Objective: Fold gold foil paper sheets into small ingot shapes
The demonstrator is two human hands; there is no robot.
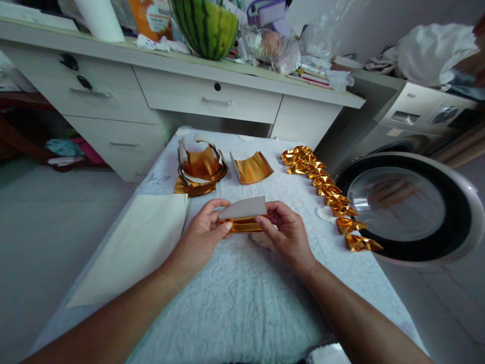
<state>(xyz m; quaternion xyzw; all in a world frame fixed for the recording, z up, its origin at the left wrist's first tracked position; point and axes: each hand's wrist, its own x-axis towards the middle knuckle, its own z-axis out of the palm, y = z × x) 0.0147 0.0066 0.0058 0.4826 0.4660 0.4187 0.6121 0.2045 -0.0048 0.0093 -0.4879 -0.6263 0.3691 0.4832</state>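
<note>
Pale-blue cloth (223, 298), gold paper (244, 226) in fingers (220, 232), white drawers (182, 93), open washing machine (411, 119)

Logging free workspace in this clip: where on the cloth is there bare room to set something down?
Widest: the cloth between the forearms, on the near side of the held paper. A narrower strip runs between the right hand and the row of folded gold pieces. Crowded: the far left around the gold sheet bundle, and the countertop.

Left hand (206, 225) and right hand (291, 233) pinch the gold paper (244, 224), pale flap (246, 208) up! Folded gold pieces (329, 190) line the table's (242, 298) right edge; a curled stack (200, 166) sits near the far left corner.
</note>
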